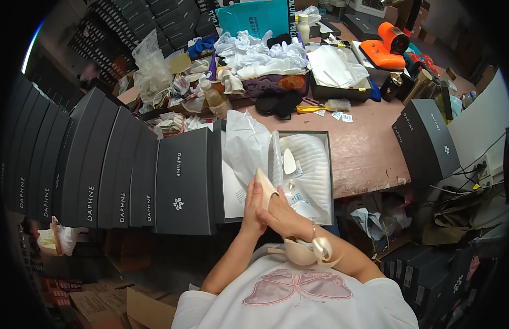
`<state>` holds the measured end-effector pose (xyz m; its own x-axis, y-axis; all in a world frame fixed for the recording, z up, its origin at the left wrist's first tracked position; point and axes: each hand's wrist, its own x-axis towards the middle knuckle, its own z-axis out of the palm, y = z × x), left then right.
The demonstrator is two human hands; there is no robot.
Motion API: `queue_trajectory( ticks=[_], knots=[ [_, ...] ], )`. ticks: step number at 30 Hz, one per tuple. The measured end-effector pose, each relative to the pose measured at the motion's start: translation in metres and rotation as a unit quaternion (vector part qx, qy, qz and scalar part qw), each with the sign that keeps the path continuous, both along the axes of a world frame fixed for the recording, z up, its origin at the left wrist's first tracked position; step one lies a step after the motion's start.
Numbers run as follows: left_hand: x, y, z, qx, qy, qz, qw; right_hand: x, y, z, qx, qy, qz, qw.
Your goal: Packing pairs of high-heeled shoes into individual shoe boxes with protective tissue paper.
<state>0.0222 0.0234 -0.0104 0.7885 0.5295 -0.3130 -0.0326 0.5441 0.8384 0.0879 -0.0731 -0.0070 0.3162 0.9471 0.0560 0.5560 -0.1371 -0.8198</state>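
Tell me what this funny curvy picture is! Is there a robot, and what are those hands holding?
No robot here, just a person. A very wide camera worn on the head looks down and bends straight edges. The left hand and right hand are bare; their fingers hold a cream shoe with a pointed toe. In front is a pinkish table with an open dark box, white padding inside it, and white paper to its left. Dark boxes stand in a row on the left, and a yellow brush lies farther back.
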Motion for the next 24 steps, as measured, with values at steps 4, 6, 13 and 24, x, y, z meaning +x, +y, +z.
queue_trajectory(
  ticks=[4,6,13,24],
  knots=[
    [-0.011,0.01,0.019,0.011,0.003,0.01,1.0,-0.014,0.019,-0.003,0.082,0.039,0.001,0.996],
    [-0.017,0.008,0.014,0.015,-0.004,-0.008,1.0,-0.011,0.012,0.009,0.063,0.046,0.011,0.997],
    [-0.048,-0.044,0.023,-0.222,0.022,0.068,0.972,-0.004,-0.021,0.026,-0.08,0.038,0.073,0.993],
    [-0.023,0.004,0.016,-0.285,-0.023,-0.02,0.958,0.107,0.003,-0.029,-0.128,-0.271,-0.016,0.954]
  ],
)
